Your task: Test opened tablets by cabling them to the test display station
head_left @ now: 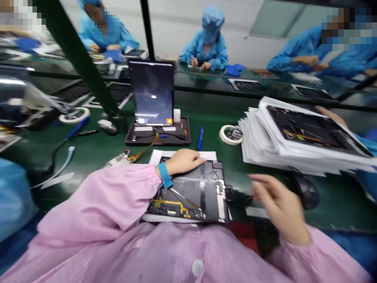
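Note:
An opened tablet [203, 192] with bare boards and cables lies on a white sheet at the bench's near edge. My left hand [185, 160] rests on its far left corner, fingers curled down onto it; a blue strap circles the wrist. My right hand [278, 206] hovers to the tablet's right, smeared by motion, fingers loosely bent with nothing visible in them. It is near a black mouse-like object [306, 190].
A tablet with a lit screen [153, 94] stands upright in a black tray [157, 135]. A blue pen [200, 137], tape rolls [231, 134], and a stack of white trays [297, 137] with another opened tablet lie on the green bench. Several workers in blue sit opposite.

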Demonstrator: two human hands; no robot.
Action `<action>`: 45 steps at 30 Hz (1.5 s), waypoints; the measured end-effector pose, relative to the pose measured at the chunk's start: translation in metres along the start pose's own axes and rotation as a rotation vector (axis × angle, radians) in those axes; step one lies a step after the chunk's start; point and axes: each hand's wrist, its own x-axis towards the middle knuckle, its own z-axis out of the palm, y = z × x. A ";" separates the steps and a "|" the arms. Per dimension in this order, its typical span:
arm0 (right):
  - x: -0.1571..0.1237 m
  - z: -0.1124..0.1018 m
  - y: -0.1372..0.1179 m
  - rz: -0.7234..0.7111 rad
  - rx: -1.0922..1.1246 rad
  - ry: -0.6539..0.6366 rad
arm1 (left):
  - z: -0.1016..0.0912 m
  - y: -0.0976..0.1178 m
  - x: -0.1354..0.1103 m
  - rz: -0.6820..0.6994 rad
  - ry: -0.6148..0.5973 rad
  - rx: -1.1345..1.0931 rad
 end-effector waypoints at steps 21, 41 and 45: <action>0.001 0.039 -0.018 0.156 0.434 -0.479 | -0.003 -0.002 0.000 -0.036 -0.075 -0.074; -0.008 0.053 -0.018 0.166 0.463 -0.536 | -0.004 0.000 0.000 -0.045 -0.076 -0.060; -0.016 0.055 -0.032 -0.027 0.083 -0.387 | -0.004 -0.001 0.001 -0.049 -0.066 -0.063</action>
